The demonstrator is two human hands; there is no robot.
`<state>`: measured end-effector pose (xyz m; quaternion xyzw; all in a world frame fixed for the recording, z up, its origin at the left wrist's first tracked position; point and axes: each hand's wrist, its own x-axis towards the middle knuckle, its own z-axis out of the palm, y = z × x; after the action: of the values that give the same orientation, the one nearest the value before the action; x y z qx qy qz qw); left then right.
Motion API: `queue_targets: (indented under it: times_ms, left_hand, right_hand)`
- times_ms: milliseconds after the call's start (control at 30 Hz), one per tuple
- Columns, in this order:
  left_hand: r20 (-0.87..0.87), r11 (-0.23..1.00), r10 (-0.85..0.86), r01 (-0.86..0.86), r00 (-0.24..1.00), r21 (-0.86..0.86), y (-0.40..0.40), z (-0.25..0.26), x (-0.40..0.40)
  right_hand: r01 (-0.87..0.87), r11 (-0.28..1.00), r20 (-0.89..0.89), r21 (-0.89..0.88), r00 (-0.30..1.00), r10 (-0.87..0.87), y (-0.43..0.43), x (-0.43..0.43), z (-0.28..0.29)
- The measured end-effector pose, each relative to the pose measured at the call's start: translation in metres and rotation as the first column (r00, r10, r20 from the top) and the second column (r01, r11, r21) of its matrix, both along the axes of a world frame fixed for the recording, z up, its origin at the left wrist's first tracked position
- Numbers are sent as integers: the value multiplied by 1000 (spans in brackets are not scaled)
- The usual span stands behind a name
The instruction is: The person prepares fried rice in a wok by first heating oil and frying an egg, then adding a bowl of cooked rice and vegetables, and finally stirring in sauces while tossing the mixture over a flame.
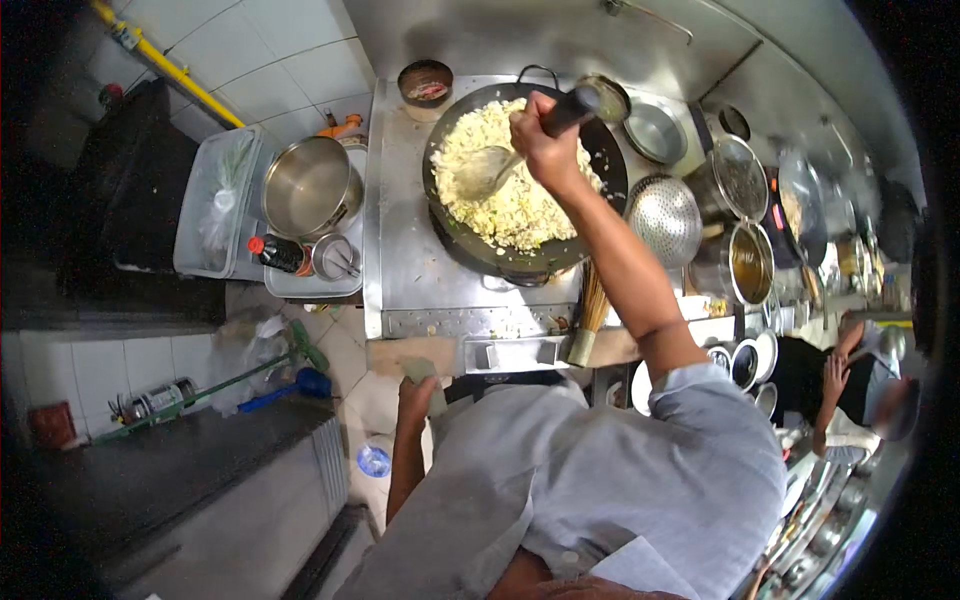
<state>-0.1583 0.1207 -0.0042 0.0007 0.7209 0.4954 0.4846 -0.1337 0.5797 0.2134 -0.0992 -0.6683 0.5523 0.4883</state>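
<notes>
A large black wok (525,259) with two handles sits on the steel stove, holding pale yellow fried rice (517,214) with small green bits. Over its right part, my right hand (546,142) grips the dark handle of a metal wok ladle (484,174). The ladle's bowl rests in the rice, somewhat blurred. Below the stove's front edge at left, my left hand (418,405) holds a folded greenish cloth (426,375), apart from the wok. A bamboo wok brush (591,311) leans at the stove's front, beneath my right forearm.
Right of the wok are a perforated strainer (665,221), a metal basin (655,133) and a pot of brown liquid (750,264). On the left stand a steel pot (309,187), a sauce bottle (279,255) and a plastic tub (217,202). A co-worker (832,382) stands far right.
</notes>
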Motion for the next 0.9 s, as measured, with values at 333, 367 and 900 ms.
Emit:
queue_targets:
  times_ms: [333,367,900]
  left_hand:
    - [254,940,107,-181,961,290,-4,-9,-13]
    - [222,949,46,-112,974,295,7,0,-17]
    - [501,1000,20,-25,865,3,279,16,20]
  right_hand:
    - [296,931,-39,-212,950,-310,31,69,-16]
    - [303,899,-35,-316,943,-330,21,55,-11]
    - [255,967,-175,-24,951,-255,98,64,72]
